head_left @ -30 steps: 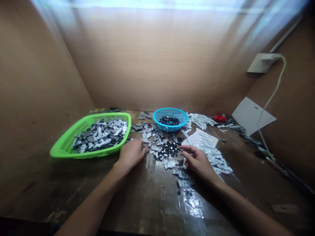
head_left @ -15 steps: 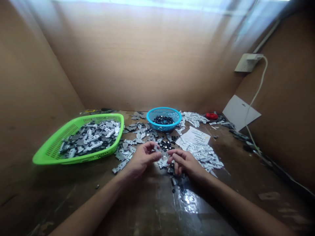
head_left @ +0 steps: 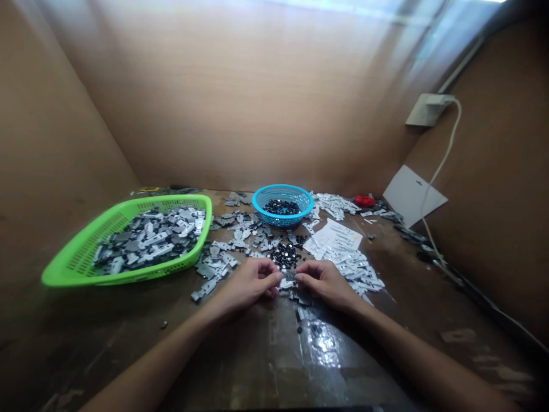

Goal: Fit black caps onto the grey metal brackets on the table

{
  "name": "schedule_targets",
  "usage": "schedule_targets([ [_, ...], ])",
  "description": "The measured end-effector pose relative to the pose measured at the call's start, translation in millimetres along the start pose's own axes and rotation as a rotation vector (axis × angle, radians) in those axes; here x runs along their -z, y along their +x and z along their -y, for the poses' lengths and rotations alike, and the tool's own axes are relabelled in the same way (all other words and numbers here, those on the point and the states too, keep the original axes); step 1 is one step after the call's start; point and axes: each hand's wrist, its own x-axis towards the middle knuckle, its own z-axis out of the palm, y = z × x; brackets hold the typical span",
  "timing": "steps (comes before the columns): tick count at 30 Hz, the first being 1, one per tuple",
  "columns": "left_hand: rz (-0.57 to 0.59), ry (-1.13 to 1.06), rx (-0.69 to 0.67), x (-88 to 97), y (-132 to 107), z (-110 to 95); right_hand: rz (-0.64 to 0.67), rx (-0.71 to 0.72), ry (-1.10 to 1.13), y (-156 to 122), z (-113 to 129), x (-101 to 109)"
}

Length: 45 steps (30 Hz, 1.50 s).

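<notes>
My left hand (head_left: 252, 281) and my right hand (head_left: 326, 282) face each other low over the table, thumbs and fingers pinched. Between their fingertips they hold a small grey plastic piece (head_left: 290, 275), partly covered by the fingers. Just beyond the fingertips is a heap of small black parts (head_left: 283, 255). To the left of these lie scattered grey flat pieces (head_left: 219, 257). Beside my right hand, many pale grey elongated pieces (head_left: 358, 269) are spread partly over a white paper sheet (head_left: 315, 243).
A green basket (head_left: 128, 281) full of grey pieces stands at the left. Behind the hands is a blue basket (head_left: 283, 221) holding black parts. Far right are a red object (head_left: 364, 201), a leaning white card (head_left: 412, 194) and a hanging cable (head_left: 444, 153).
My right fingers, looser and more spread before, have closed into a pinch on the grey piece. My left hand has turned, its fingers now more curled. The whole view has shifted slightly.
</notes>
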Motion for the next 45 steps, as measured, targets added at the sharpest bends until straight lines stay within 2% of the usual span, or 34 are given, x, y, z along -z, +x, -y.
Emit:
schedule_targets([
  [2,0.029,-0.005,-0.015,0.5,-2,-1,-0.027,0.039,-0.07,2,1,6],
  [3,0.085,-0.023,0.003,0.9,-3,-2,-0.076,0.079,-0.125,5,1,10],
  [5,0.273,-0.07,0.069,2.3,-8,-4,-0.215,0.183,-0.271,12,-1,18],
  [7,0.511,-0.116,0.158,4.0,-13,-7,-0.297,0.253,-0.433,20,-7,25],
  [10,0.842,-0.157,0.32,7.3,-21,-12,-0.292,0.291,-0.664,32,-20,27],
  [12,0.969,-0.164,0.408,9.7,-24,-15,-0.274,0.307,-0.759,37,-27,24],
  [13,0.963,-0.182,0.421,10.7,-25,-16,-0.268,0.313,-0.785,38,-30,23],
  [14,0.901,-0.216,0.408,11.2,-24,-16,-0.264,0.317,-0.799,39,-32,22],
  [18,0.456,-0.338,0.324,6.6,-12,-9,-0.271,0.309,-0.764,38,-31,22],
  [23,0.076,-0.14,0.324,-4.6,2,8,-0.248,0.362,-0.602,27,-17,26],
  [26,-0.06,-0.133,0.306,-6.4,5,12,-0.198,0.404,-0.481,18,-9,24],
  [28,-0.082,-0.15,0.3,-5.9,6,12,-0.16,0.414,-0.418,13,-5,21],
  [33,-0.044,-0.164,0.293,-6.6,5,10,-0.13,0.398,-0.379,9,-2,14],
  [45,-0.043,-0.177,0.28,-7.4,4,10,-0.099,0.442,-0.663,7,-2,11],
])
